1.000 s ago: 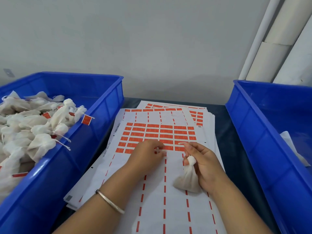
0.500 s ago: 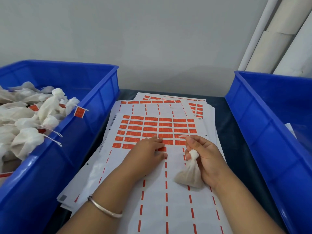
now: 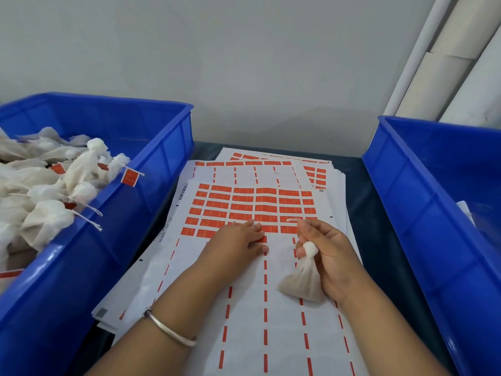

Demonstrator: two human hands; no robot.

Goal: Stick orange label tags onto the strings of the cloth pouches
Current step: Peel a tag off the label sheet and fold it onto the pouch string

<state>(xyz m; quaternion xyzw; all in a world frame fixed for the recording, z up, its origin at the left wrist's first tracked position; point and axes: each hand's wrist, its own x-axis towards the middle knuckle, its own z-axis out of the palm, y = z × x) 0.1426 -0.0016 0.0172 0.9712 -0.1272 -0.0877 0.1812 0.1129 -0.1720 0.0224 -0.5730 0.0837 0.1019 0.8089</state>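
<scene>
One soft gathered cloth pouch [image 3: 303, 280] pinched in the right hand [image 3: 329, 256].

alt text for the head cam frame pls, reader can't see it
A person's left hand rests fingertips on a sheet of orange labels while the right hand holds a small cloth pouch by its tied neck. A blue bin of tagged pouches sits at left, another blue bin at right.
</scene>
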